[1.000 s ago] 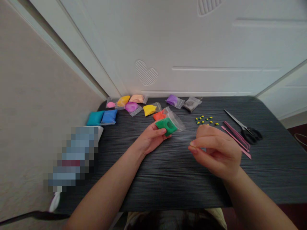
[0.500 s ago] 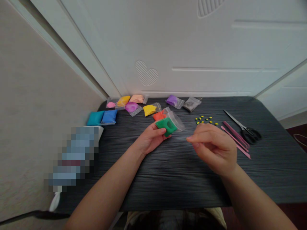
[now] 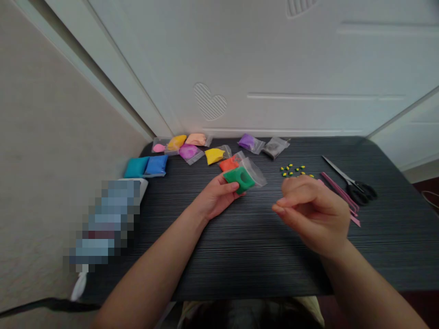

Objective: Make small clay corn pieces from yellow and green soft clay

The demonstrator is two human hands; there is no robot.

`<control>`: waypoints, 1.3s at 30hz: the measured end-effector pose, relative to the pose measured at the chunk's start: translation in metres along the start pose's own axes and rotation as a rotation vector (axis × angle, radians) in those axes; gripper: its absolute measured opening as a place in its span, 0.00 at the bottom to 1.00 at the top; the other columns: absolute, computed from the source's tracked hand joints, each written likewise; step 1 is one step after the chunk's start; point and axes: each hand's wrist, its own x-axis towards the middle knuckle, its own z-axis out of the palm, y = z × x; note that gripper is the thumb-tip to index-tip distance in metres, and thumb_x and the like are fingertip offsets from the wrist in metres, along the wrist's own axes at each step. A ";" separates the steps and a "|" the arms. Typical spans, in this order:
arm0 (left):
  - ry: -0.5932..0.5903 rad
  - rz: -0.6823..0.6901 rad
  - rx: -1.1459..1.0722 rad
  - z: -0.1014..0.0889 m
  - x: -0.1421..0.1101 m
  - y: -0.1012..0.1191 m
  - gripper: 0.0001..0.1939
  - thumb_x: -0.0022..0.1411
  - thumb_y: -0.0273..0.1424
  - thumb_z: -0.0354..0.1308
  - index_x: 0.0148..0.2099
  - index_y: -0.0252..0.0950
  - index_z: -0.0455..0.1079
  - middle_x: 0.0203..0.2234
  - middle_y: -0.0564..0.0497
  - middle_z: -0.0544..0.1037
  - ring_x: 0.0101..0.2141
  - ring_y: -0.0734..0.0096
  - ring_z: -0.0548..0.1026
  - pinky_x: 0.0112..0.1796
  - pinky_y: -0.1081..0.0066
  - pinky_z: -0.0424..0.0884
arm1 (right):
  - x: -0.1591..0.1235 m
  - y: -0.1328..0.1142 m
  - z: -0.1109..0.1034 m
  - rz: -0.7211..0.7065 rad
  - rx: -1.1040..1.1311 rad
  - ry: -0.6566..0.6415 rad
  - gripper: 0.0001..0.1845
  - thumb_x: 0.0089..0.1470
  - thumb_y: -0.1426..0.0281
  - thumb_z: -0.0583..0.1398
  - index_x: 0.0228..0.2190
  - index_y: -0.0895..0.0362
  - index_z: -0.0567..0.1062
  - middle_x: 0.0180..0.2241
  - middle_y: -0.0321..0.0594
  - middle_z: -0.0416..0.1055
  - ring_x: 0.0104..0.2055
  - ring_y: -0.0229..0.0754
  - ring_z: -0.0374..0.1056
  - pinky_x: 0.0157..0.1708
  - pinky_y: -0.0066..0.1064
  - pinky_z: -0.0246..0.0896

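Note:
My left hand (image 3: 221,196) grips a clear zip bag of green modelling clay (image 3: 236,177), its thumb on the front and its open-looking plastic end pointing right. A round dent shows in the green clay. To the right, my right hand (image 3: 313,214) hovers over the table with thumb and forefinger pressed together in a pinch. Whatever lies between those fingertips, if anything, is too small to make out. Just beyond this hand lie several small yellow-and-green clay pieces (image 3: 291,173), partly covered by it.
Bags of red (image 3: 229,163), yellow (image 3: 214,156), purple (image 3: 246,141) and grey clay (image 3: 274,148) lie behind. Blue (image 3: 156,165) and teal bags (image 3: 136,167) sit at left near a blurred-out object (image 3: 109,214). Black-handled scissors (image 3: 356,192) and pink tools (image 3: 343,192) lie right.
My right hand has shifted slightly right and towards me, its thumb and forefinger still pinched. My left hand keeps the green bag in nearly the same place.

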 end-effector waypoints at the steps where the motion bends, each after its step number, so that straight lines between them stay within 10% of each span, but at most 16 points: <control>1: 0.000 -0.003 -0.002 0.000 0.000 0.000 0.15 0.48 0.21 0.58 0.41 0.33 0.67 0.33 0.51 0.75 0.34 0.73 0.72 0.37 0.71 0.67 | 0.000 0.000 0.000 -0.003 0.008 0.000 0.11 0.39 0.81 0.61 0.26 0.55 0.72 0.22 0.33 0.67 0.25 0.34 0.61 0.27 0.32 0.56; 17: 0.001 0.005 0.014 0.004 0.001 0.000 0.14 0.47 0.22 0.59 0.39 0.33 0.70 0.32 0.52 0.76 0.33 0.73 0.73 0.39 0.72 0.65 | -0.002 -0.003 -0.004 0.003 -0.056 -0.035 0.13 0.42 0.81 0.57 0.31 0.54 0.73 0.24 0.36 0.67 0.27 0.37 0.62 0.29 0.33 0.58; 26: 0.092 0.124 0.109 0.010 0.003 0.000 0.14 0.48 0.23 0.58 0.40 0.32 0.69 0.35 0.50 0.76 0.37 0.72 0.72 0.45 0.71 0.62 | 0.004 0.031 0.010 0.352 -0.337 -0.019 0.23 0.45 0.64 0.59 0.45 0.54 0.64 0.40 0.40 0.67 0.38 0.40 0.62 0.37 0.33 0.57; 39: 0.135 0.195 0.371 0.001 0.002 0.002 0.12 0.47 0.27 0.61 0.38 0.37 0.70 0.33 0.52 0.75 0.35 0.72 0.71 0.40 0.72 0.63 | 0.004 0.044 0.011 0.446 -0.261 -0.065 0.08 0.50 0.66 0.54 0.27 0.57 0.71 0.24 0.33 0.67 0.27 0.34 0.60 0.27 0.26 0.53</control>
